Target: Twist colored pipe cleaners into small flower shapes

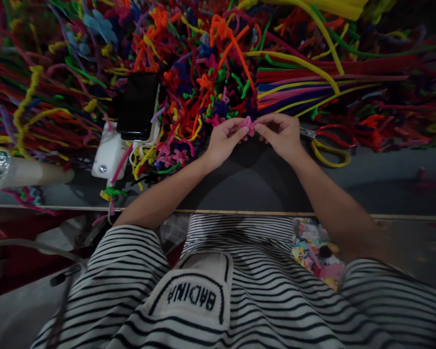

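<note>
Between my two hands, above the dark table, is a small pink pipe-cleaner flower [248, 126]. My left hand [225, 140] pinches it from the left with thumb and fingers. From the other side my right hand [280, 134] grips its right edge between thumb and forefinger. Some of the fingers behind the flower are hidden. Scissors [330, 143] with one red and one yellow handle lie just right of my right hand, their blades partly covered by it. More pink pipe-cleaner flowers [172, 156] rest on the table left of my left forearm.
Heaps of coloured pipe cleaners [203, 63] cover the back of the table [250, 186]. A black phone [138, 104] lies by a white power bank [109, 150] with a cable. A pale cup-like object [36, 172] lies far left. Below the right edge is a bag of colourful pieces [318, 254].
</note>
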### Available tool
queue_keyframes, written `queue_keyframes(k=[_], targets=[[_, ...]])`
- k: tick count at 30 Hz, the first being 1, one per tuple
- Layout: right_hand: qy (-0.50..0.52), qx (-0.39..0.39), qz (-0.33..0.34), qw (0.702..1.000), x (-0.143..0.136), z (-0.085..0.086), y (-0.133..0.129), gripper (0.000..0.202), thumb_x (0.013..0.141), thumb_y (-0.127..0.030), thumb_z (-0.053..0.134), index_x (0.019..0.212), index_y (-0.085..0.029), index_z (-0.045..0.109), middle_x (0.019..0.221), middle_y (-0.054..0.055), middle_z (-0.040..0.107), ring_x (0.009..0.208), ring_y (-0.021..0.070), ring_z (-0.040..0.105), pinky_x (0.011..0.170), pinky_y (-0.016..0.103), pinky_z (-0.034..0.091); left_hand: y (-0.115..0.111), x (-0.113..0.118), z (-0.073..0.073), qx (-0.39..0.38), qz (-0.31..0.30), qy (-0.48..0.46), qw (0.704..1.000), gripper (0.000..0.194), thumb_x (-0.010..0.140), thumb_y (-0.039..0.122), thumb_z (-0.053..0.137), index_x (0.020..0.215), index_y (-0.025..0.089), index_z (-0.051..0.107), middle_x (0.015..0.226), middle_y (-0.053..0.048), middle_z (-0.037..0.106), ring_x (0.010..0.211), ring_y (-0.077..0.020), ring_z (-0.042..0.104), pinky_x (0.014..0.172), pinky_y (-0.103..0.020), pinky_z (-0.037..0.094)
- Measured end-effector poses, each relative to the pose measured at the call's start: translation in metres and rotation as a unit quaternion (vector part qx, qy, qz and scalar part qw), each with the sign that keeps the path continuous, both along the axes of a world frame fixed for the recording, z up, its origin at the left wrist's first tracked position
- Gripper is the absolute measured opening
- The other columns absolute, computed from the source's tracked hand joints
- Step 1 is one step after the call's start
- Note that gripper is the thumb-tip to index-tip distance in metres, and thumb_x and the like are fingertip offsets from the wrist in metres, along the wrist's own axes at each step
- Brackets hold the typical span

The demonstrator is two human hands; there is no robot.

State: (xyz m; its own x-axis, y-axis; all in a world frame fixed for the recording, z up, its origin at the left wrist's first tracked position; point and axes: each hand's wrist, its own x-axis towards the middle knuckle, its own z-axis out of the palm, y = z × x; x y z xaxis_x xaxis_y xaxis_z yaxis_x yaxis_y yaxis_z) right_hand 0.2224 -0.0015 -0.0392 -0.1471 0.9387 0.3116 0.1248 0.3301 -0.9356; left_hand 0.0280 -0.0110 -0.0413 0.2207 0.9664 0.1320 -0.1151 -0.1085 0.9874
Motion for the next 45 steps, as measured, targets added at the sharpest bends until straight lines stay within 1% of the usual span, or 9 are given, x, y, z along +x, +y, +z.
queue_keyframes(k=[4, 11, 17, 22, 26, 31, 35, 39, 45], targets=[[0.007, -0.024, 0.018, 1.000, -0.001, 0.004, -0.001, 0.044, 0.079, -0.066, 0.086, 0.089, -0.023, 0.080, 0.075, 0.001, 0.074, 0.057, 0.0116, 0.064, 0.048, 0.025, 0.053, 0.000, 0.001, 0.002, 0.015, 0.004, 0.001, 1.000, 0.043, 0.086, 0.061, 0.081, 0.095, 0.019, 0.076, 0.083, -0.002, 0.076, 0.075, -0.0125, 0.070, 0.072, -0.026, 0.056], [0.043, -0.118, 0.136, 0.983, 0.006, 0.014, 0.001, 0.049, 0.075, -0.067, 0.087, 0.081, -0.020, 0.077, 0.069, 0.000, 0.072, 0.050, 0.0079, 0.058, 0.037, 0.020, 0.040, -0.002, -0.001, 0.006, 0.017, -0.017, -0.002, 1.000, 0.051, 0.078, 0.069, 0.083, 0.089, 0.019, 0.076, 0.077, -0.002, 0.075, 0.071, -0.0113, 0.069, 0.071, -0.025, 0.057], [0.023, -0.151, 0.181, 0.971, 0.012, 0.016, 0.003, 0.048, 0.067, -0.060, 0.096, 0.075, -0.018, 0.074, 0.061, -0.001, 0.068, 0.049, 0.0090, 0.057, 0.038, 0.020, 0.042, -0.004, -0.002, 0.009, 0.035, -0.096, -0.017, 0.995, 0.048, 0.079, 0.064, 0.085, 0.091, 0.018, 0.078, 0.078, -0.002, 0.076, 0.072, -0.0104, 0.072, 0.073, -0.023, 0.060], [-0.022, -0.172, 0.198, 0.965, 0.013, 0.019, 0.002, 0.051, 0.061, -0.059, 0.098, 0.069, -0.018, 0.071, 0.060, 0.000, 0.068, 0.048, 0.0083, 0.055, 0.040, 0.020, 0.044, -0.006, -0.002, 0.002, 0.078, -0.111, 0.002, 0.991, 0.049, 0.076, 0.063, 0.089, 0.089, 0.017, 0.078, 0.079, -0.002, 0.077, 0.071, -0.0096, 0.072, 0.071, -0.021, 0.060], [-0.028, -0.165, 0.196, 0.966, 0.010, 0.022, -0.003, 0.053, 0.060, -0.062, 0.098, 0.070, -0.018, 0.070, 0.060, 0.000, 0.068, 0.049, 0.0093, 0.056, 0.040, 0.021, 0.043, -0.006, -0.002, -0.002, 0.099, -0.089, 0.022, 0.991, 0.049, 0.077, 0.064, 0.087, 0.086, 0.016, 0.078, 0.079, -0.003, 0.077, 0.070, -0.0097, 0.071, 0.070, -0.021, 0.059], [-0.016, -0.132, 0.134, 0.982, 0.001, 0.022, -0.009, 0.053, 0.064, -0.062, 0.097, 0.069, -0.019, 0.064, 0.056, -0.003, 0.062, 0.044, 0.0066, 0.050, 0.038, 0.020, 0.040, -0.002, -0.001, -0.008, 0.125, -0.011, 0.066, 0.990, 0.049, 0.083, 0.065, 0.081, 0.091, 0.017, 0.079, 0.080, -0.003, 0.078, 0.072, -0.0105, 0.071, 0.067, -0.021, 0.055], [0.025, -0.113, 0.102, 0.988, -0.003, 0.018, -0.008, 0.051, 0.073, -0.067, 0.089, 0.078, -0.022, 0.065, 0.061, -0.003, 0.060, 0.046, 0.0079, 0.052, 0.037, 0.022, 0.039, -0.005, 0.000, -0.005, 0.141, 0.034, 0.123, 0.982, 0.039, 0.088, 0.054, 0.080, 0.093, 0.016, 0.077, 0.082, -0.003, 0.078, 0.071, -0.0093, 0.068, 0.065, -0.019, 0.052], [0.028, -0.100, 0.077, 0.992, -0.004, 0.013, -0.005, 0.049, 0.073, -0.064, 0.090, 0.089, -0.024, 0.068, 0.072, -0.003, 0.065, 0.051, 0.0083, 0.056, 0.038, 0.022, 0.040, -0.009, 0.000, 0.001, 0.151, 0.048, 0.162, 0.974, 0.030, 0.090, 0.046, 0.079, 0.094, 0.016, 0.075, 0.083, -0.002, 0.077, 0.071, -0.0088, 0.066, 0.066, -0.019, 0.051], [0.032, -0.084, 0.038, 0.995, -0.005, 0.010, -0.004, 0.048, 0.072, -0.063, 0.091, 0.084, -0.020, 0.072, 0.071, -0.001, 0.070, 0.052, 0.0075, 0.057, 0.041, 0.021, 0.043, -0.006, -0.002, 0.000, 0.150, 0.067, 0.163, 0.973, 0.044, 0.092, 0.060, 0.074, 0.104, 0.018, 0.077, 0.095, -0.004, 0.080, 0.077, -0.0122, 0.070, 0.070, -0.023, 0.054]])
